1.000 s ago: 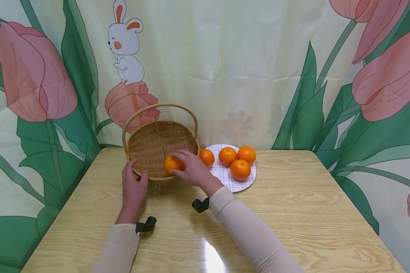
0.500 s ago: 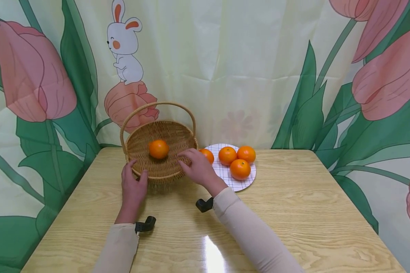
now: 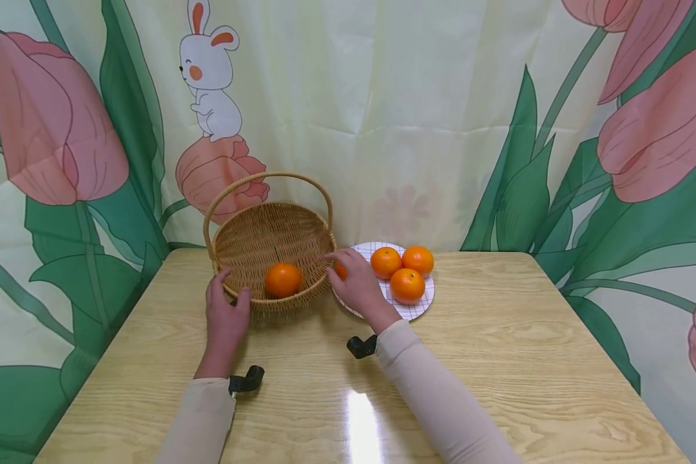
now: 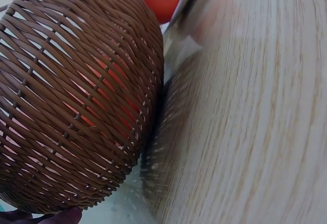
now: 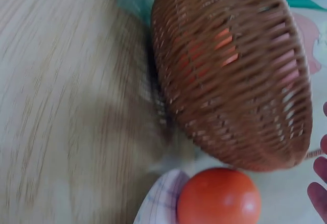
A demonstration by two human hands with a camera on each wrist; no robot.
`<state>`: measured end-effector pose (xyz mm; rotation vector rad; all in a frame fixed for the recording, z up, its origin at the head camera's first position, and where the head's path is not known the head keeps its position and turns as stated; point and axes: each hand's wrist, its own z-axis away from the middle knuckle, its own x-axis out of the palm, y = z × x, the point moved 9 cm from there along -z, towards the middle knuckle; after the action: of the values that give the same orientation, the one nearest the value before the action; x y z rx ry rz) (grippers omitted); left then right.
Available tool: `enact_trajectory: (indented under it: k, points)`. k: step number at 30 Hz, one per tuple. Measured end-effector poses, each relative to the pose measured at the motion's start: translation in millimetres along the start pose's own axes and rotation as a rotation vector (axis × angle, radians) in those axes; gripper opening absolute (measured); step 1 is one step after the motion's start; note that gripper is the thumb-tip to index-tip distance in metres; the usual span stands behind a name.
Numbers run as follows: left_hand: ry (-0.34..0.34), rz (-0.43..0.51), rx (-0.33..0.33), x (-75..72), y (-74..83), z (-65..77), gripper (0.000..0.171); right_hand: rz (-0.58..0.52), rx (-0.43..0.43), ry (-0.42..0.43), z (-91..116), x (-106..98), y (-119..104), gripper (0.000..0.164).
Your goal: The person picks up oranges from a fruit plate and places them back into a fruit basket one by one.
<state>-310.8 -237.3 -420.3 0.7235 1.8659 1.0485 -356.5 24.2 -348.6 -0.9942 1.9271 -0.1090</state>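
Note:
A wicker basket with a tall handle stands at the back left of the table, its opening facing me. One orange lies inside against the front wall. My left hand holds the basket's front-left rim, fingers and thumb bent over it. My right hand hovers between basket and plate, fingers loosely bent and holding nothing. Partly hidden behind it is another orange, which the right wrist view shows on the edge of the white checked plate, apart from the fingers.
Three more oranges sit together on the plate's right half. A wooden table spreads in front and to the right. Behind it hangs a curtain printed with tulips and a rabbit.
My right hand released the orange into the basket and moved right toward the plate. The orange rolled from the basket's middle to its front wall. My left hand stayed on the rim.

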Motion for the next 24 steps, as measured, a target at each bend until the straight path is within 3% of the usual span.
enact_trajectory:
  k: [15, 24]
  points:
    - [0.001, 0.024, -0.007, -2.2, -2.4, -1.6, 0.055, 0.050, 0.229, -0.091, 5.5, 10.7, 48.3, 0.051]
    - [-0.009, 0.035, 0.020, 0.6, -0.1, -0.4, 0.054, 0.041, 0.293, -0.144, 8.0, 23.4, 65.1, 0.062]
